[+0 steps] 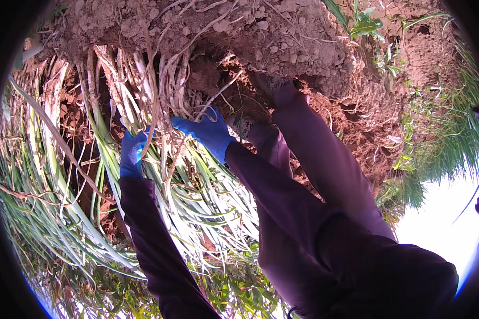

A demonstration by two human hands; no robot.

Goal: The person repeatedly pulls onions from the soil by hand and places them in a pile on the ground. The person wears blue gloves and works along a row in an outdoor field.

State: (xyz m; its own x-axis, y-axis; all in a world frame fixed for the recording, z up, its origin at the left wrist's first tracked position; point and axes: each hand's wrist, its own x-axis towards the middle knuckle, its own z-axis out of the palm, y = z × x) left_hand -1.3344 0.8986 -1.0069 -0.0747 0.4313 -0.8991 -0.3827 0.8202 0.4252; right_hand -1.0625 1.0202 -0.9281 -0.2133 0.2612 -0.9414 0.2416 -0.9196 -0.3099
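My left hand [134, 153], in a blue glove, closes around the left side of a bunch of green onions [167, 159]. From the right, my right hand [209, 133], gloved in the same blue, grips the bunch near its pale stem bases; some fingers are hidden among the stalks. Dry brown strands [153, 91] run down over the bunch between both hands. The roots and soiled white stems point up in the view, and the green leaves fan out below.
More green onions [44, 171] lie at the left. Crumbly soil [279, 36] forms a raised bank at the top. My trousered legs [323, 151] stand right of the bunch, feet partly hidden by soil. Weeds [365, 26] grow at the upper right, and leafy plants [231, 293] at the bottom.
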